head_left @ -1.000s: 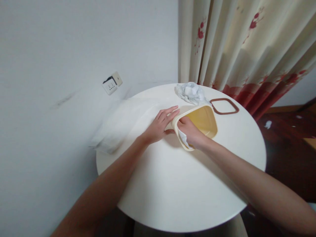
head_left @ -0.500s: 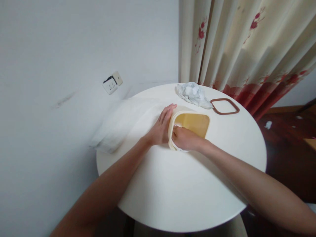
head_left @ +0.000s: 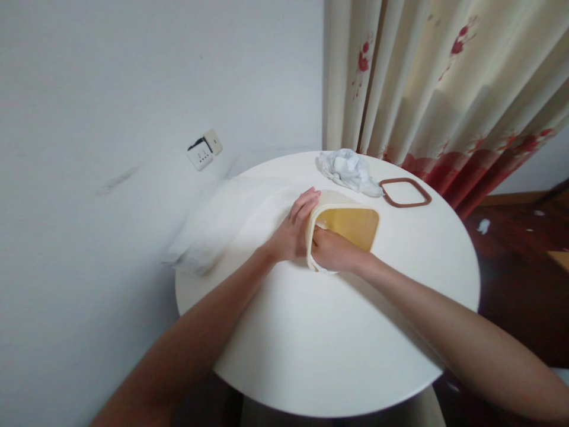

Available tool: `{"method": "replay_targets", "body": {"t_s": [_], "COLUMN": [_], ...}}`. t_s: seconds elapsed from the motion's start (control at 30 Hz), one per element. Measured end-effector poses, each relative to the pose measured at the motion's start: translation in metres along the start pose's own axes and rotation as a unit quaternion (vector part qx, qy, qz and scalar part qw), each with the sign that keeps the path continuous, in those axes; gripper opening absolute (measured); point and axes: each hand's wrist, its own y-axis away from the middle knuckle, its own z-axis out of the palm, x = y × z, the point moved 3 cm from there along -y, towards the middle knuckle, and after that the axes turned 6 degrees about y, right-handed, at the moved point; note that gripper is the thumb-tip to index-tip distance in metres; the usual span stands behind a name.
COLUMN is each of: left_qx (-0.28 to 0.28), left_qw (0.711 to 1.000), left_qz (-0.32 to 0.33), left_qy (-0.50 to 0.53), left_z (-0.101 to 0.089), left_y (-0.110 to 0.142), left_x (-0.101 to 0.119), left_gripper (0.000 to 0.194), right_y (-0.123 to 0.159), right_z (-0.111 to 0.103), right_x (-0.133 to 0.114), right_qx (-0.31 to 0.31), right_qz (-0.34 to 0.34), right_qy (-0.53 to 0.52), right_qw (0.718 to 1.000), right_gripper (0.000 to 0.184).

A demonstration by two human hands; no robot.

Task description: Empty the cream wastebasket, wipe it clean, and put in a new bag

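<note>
A cream trash bin (head_left: 342,200) lies tilted on the table, its yellowish inside facing me. My left hand (head_left: 296,228) braces the bin's left outer wall, with the fingers stretched along it and the thumb hidden. Inside the mouth, my right hand (head_left: 331,249) is curled against the left inner wall. It presses a white wipe or cloth (head_left: 320,268), of which only the edges show below and beside the fingers. A brown rounded-square ring (head_left: 406,206) lies flat on the table to the right.
The round white table (head_left: 329,344) stands against the wall. A crumpled white plastic bag (head_left: 349,171) lies at its back edge. Pale, blurred sheet-like material (head_left: 213,225) covers the left side. A wall socket (head_left: 201,155) and a patterned curtain (head_left: 427,89) are behind.
The bin and my left hand have shifted very slightly to the right. My right hand stays inside the bin's mouth with the white material.
</note>
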Motion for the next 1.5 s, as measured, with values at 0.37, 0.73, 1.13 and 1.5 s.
{"method": "replay_targets", "body": {"t_s": [0.37, 0.73, 1.13, 1.5], "left_qx": [0.007, 0.000, -0.005, 0.002], "left_qw": [1.000, 1.000, 1.000, 1.000], "left_qz": [-0.007, 0.005, -0.014, -0.008], "left_qy": [-0.015, 0.002, 0.009, 0.010], "left_z": [0.002, 0.004, 0.002, 0.004], "left_y": [-0.002, 0.000, -0.001, 0.001], "left_x": [0.001, -0.002, 0.000, -0.002], "left_gripper": [0.094, 0.104, 0.102, 0.103], "right_y": [0.016, 0.002, 0.016, 0.004], "right_z": [-0.007, 0.001, -0.008, -0.004], "right_x": [-0.007, 0.005, -0.002, -0.001], "right_qx": [-0.031, -0.020, -0.024, -0.025], "right_qz": [-0.011, 0.026, 0.017, 0.006], "right_qy": [0.142, 0.102, 0.184, 0.116], "right_qw": [0.989, 0.994, 0.983, 0.993], "right_gripper": [0.031, 0.039, 0.032, 0.032]}}
